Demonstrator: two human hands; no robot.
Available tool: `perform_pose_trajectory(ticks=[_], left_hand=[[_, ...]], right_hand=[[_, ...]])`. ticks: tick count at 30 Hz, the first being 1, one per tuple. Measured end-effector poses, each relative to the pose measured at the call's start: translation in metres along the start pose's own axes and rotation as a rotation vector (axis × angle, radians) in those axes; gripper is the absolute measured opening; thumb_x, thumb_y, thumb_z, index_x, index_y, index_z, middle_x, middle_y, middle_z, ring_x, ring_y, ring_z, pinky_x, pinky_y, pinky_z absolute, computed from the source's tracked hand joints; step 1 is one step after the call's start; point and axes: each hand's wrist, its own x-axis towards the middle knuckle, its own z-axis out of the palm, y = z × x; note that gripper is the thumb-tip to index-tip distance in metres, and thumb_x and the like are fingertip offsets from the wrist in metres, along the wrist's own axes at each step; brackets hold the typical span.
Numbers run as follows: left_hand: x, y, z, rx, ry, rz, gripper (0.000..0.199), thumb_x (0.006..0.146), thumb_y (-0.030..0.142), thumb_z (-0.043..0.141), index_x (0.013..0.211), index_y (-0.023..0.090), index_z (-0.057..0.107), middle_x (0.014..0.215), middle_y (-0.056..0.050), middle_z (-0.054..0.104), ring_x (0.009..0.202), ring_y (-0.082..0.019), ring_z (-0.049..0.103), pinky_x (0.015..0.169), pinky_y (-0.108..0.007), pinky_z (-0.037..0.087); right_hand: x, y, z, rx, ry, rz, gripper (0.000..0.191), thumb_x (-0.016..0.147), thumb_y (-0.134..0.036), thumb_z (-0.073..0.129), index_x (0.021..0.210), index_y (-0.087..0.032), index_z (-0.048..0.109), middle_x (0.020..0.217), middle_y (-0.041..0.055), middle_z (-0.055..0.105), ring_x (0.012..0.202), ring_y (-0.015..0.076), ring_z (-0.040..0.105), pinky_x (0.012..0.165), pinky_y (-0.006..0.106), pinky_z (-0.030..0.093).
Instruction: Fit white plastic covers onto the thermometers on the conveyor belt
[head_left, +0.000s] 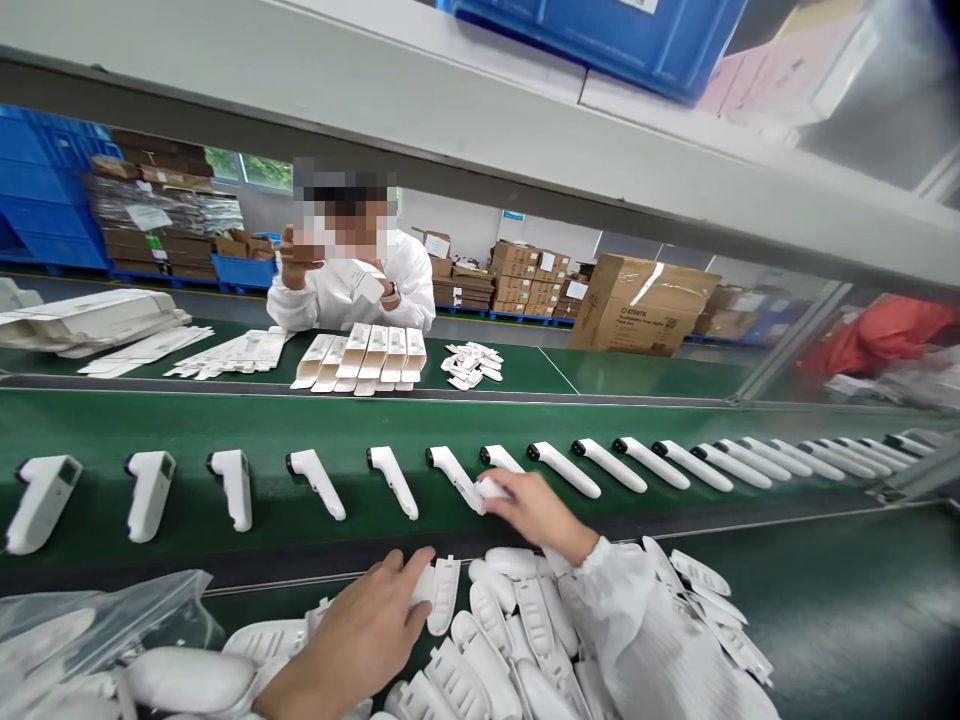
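White gun-shaped thermometers (394, 482) lie in a row along the green conveyor belt. My right hand (541, 512) reaches over the belt, thumb and fingers closed on a small white battery cover (492, 488) beside the handle end of one thermometer (451, 472). Behind these fingers another thermometer (502, 458) is partly hidden. Lower down, my left hand (367, 625) rests at the edge of a heap of white battery covers (487, 660). Its thumb and forefinger close around one white cover (424, 583), next to a ribbed cover (446, 595).
A clear plastic bag (150, 620) lies at lower left. Across the belt, a person in white (352, 285) handles a small box behind open white cartons (375, 355) and a pile of small white parts (472, 364). A shelf beam (480, 130) crosses overhead, carrying a blue bin (600, 40).
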Motion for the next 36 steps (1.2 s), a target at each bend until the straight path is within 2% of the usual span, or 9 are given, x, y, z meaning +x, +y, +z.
perform_pose_trajectory(ticks=[4,10,17,22,24,27,31,34,36], left_hand=[[0.004,0.006,-0.003,-0.005,-0.051,0.045,0.053,0.098,0.037,0.031,0.15,0.027,0.036,0.146,-0.018,0.046,0.13,-0.035,0.049,0.102,-0.048,0.043],[0.016,0.017,0.001,0.134,0.028,0.127,0.045,0.091,0.026,0.041,0.134,0.02,0.053,0.118,-0.016,0.061,0.103,-0.035,0.064,0.083,-0.05,0.053],[0.012,0.039,0.01,0.254,0.133,0.124,0.033,0.094,0.029,0.044,0.113,0.01,0.063,0.099,-0.019,0.065,0.093,-0.036,0.066,0.076,-0.049,0.054],[0.008,0.042,0.008,0.24,0.051,0.1,0.04,0.081,0.005,0.047,0.119,0.003,0.058,0.102,-0.022,0.066,0.093,-0.037,0.066,0.081,-0.049,0.052],[0.012,0.036,0.003,0.102,0.061,0.083,0.033,0.083,0.007,0.044,0.113,0.009,0.06,0.099,-0.018,0.067,0.09,-0.036,0.066,0.079,-0.049,0.051],[0.022,0.028,-0.005,-0.393,0.143,0.15,0.016,0.091,0.022,0.044,0.095,0.02,0.058,0.094,-0.008,0.065,0.093,-0.03,0.063,0.084,-0.044,0.047],[0.035,0.032,-0.005,-1.066,0.038,0.343,0.018,0.085,0.038,0.057,0.095,0.022,0.056,0.097,-0.002,0.061,0.099,-0.022,0.057,0.09,-0.033,0.043],[0.039,0.035,0.0,-1.198,0.078,0.179,0.03,0.081,0.043,0.059,0.103,0.022,0.058,0.1,-0.003,0.06,0.103,-0.022,0.055,0.093,-0.032,0.039],[0.04,0.03,0.004,-1.263,0.137,-0.012,0.036,0.078,0.042,0.059,0.108,0.023,0.058,0.101,-0.003,0.059,0.102,-0.022,0.054,0.09,-0.032,0.039]], right_hand=[[-0.015,0.05,-0.032,-0.153,0.024,0.17,0.039,0.093,-0.025,0.062,0.131,-0.02,0.061,0.135,0.0111,0.054,0.119,0.0294,0.054,0.099,0.036,0.044],[-0.018,0.083,-0.013,-0.325,0.026,0.312,0.06,0.089,-0.012,0.06,0.147,-0.013,0.044,0.125,0.0155,0.06,0.116,0.0299,0.057,0.095,0.035,0.046],[-0.013,0.079,-0.014,-0.467,0.092,0.342,0.051,0.095,-0.023,0.063,0.142,-0.011,0.048,0.111,0.0167,0.064,0.106,0.0317,0.06,0.09,0.038,0.048],[-0.025,0.038,-0.016,-0.317,0.3,0.096,0.039,0.098,-0.027,0.055,0.136,-0.017,0.055,0.132,0.0141,0.054,0.123,0.0328,0.047,0.104,0.048,0.04],[-0.033,0.013,-0.01,-0.044,0.276,0.049,0.033,0.098,-0.03,0.053,0.129,-0.02,0.061,0.128,0.0111,0.057,0.12,0.0291,0.051,0.103,0.044,0.043],[-0.042,-0.025,0.003,0.517,0.096,0.118,0.035,0.092,-0.043,0.065,0.12,-0.023,0.067,0.116,0.0083,0.065,0.107,0.0259,0.06,0.091,0.039,0.05],[-0.04,-0.048,0.018,1.138,0.065,0.304,0.047,0.072,-0.043,0.085,0.11,-0.02,0.068,0.095,0.0043,0.067,0.087,0.0202,0.064,0.075,0.03,0.052],[-0.031,-0.027,0.01,1.196,0.207,0.389,0.049,0.062,-0.039,0.09,0.1,-0.019,0.068,0.083,0.0001,0.062,0.072,0.0163,0.06,0.063,0.026,0.05],[-0.025,0.0,-0.002,1.006,0.26,0.385,0.044,0.065,-0.039,0.086,0.1,-0.018,0.069,0.082,0.0005,0.06,0.073,0.0182,0.059,0.062,0.027,0.05]])
